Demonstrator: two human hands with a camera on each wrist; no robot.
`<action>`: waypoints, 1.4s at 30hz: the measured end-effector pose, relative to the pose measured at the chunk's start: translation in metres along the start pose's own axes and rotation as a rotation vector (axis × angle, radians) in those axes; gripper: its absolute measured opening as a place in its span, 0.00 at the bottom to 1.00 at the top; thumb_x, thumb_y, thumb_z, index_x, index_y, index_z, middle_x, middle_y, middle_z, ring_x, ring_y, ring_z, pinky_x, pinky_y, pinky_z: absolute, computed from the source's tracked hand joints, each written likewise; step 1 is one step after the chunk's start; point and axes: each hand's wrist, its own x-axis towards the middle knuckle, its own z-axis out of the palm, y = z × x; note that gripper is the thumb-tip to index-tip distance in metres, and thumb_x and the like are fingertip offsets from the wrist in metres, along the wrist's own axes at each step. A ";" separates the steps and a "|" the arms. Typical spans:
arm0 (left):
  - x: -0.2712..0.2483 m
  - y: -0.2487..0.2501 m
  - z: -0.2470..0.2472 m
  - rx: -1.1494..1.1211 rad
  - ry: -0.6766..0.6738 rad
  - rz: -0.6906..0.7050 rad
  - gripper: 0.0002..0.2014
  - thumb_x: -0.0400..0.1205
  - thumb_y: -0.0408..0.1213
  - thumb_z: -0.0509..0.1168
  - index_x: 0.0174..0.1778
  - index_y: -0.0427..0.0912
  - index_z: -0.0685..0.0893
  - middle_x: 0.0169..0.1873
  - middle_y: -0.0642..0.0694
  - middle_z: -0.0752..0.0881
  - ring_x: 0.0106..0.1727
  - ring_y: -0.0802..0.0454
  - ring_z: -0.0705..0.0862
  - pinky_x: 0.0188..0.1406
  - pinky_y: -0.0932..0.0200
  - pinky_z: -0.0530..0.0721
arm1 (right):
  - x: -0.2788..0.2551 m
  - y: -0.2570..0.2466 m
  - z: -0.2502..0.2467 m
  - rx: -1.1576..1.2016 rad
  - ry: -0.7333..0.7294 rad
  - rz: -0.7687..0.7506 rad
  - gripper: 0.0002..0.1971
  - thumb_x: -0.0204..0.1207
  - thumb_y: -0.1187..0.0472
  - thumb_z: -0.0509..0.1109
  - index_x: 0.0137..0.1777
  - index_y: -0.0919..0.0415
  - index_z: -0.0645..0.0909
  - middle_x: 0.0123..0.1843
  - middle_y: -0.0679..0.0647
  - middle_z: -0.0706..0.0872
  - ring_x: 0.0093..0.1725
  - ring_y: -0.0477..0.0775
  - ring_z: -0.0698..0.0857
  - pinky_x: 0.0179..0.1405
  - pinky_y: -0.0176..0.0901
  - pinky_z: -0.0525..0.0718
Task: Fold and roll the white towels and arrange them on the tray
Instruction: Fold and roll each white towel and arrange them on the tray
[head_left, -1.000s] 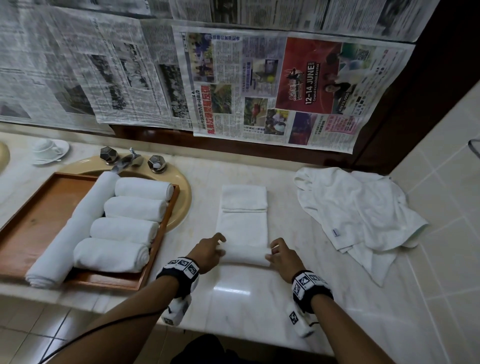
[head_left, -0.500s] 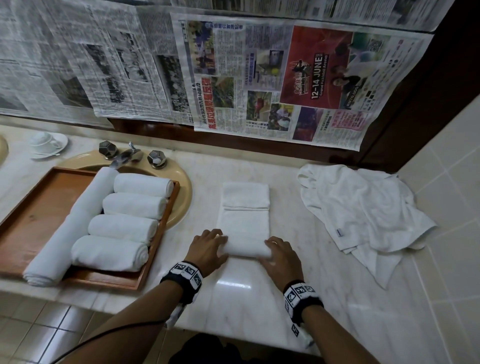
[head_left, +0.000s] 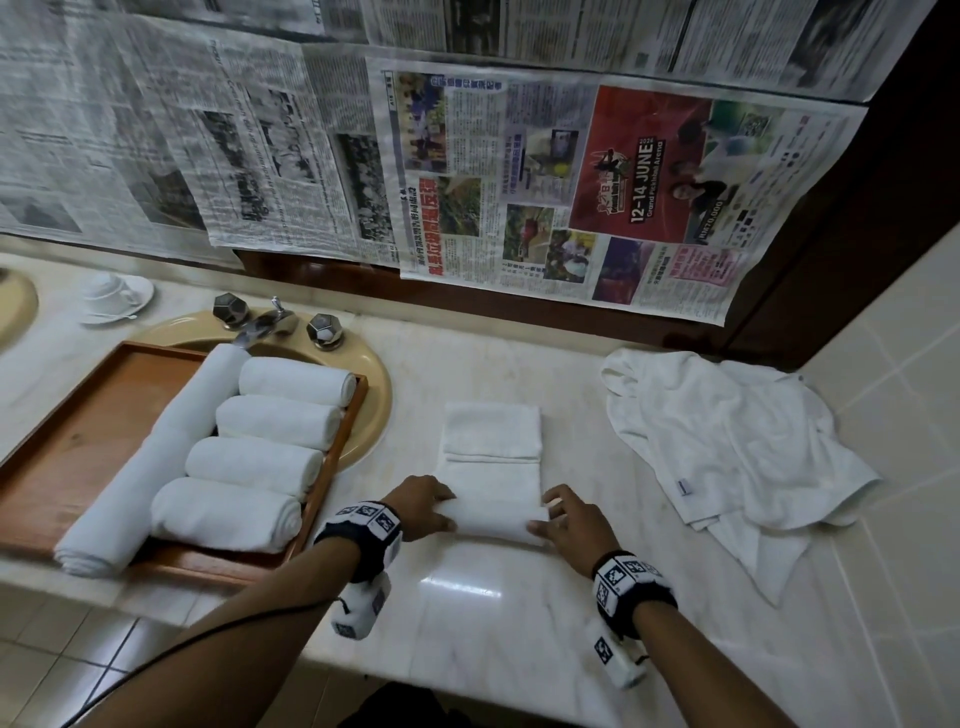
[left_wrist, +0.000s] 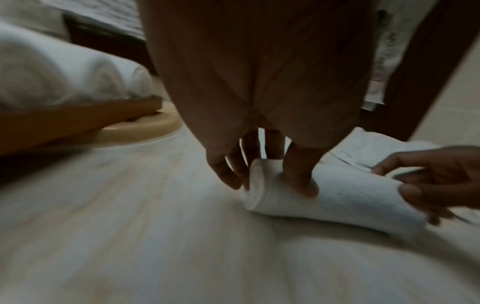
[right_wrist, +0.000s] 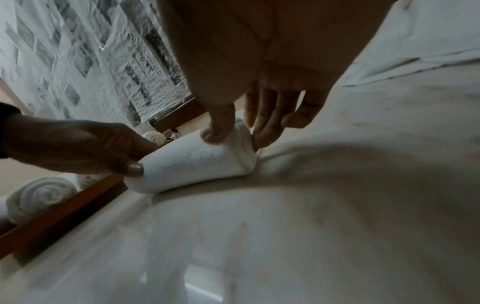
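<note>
On the worktop (head_left: 519, 623), near its front edge, a half-rolled white towel (head_left: 493, 519) lies with its flat part stretching away toward the wall. The left hand (head_left: 423, 506) grips the roll's left end, thumb on top and fingers curled round, and the right hand (head_left: 569, 522) pinches its right end likewise. Beside it to the left, a wooden tray (head_left: 78, 441) holds rolled towels (head_left: 254, 462); a crumpled towel (head_left: 727, 441) lies to the right.

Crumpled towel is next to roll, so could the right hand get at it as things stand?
Probably yes: the crumpled towel lies uncovered beside the right hand, bare counter between. That hand now grips the roll.
</note>
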 end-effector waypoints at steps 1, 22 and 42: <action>-0.001 -0.003 0.000 -0.060 0.010 -0.013 0.27 0.77 0.49 0.74 0.71 0.48 0.81 0.68 0.46 0.81 0.69 0.46 0.78 0.65 0.60 0.74 | -0.001 -0.001 0.001 0.006 0.013 0.026 0.22 0.69 0.40 0.78 0.57 0.46 0.74 0.45 0.41 0.85 0.47 0.47 0.86 0.48 0.42 0.81; -0.019 -0.011 0.036 0.046 0.397 0.064 0.30 0.75 0.67 0.67 0.73 0.62 0.79 0.75 0.52 0.69 0.63 0.47 0.79 0.61 0.49 0.77 | -0.020 0.004 0.026 -0.248 0.246 -0.275 0.29 0.65 0.58 0.84 0.67 0.49 0.83 0.72 0.44 0.79 0.64 0.52 0.79 0.59 0.50 0.84; -0.009 0.022 0.032 0.279 0.181 0.291 0.33 0.78 0.53 0.70 0.80 0.54 0.70 0.70 0.42 0.75 0.68 0.40 0.74 0.69 0.51 0.66 | 0.000 -0.015 0.004 0.042 -0.114 0.034 0.21 0.62 0.49 0.84 0.48 0.46 0.75 0.36 0.50 0.88 0.32 0.45 0.81 0.33 0.36 0.74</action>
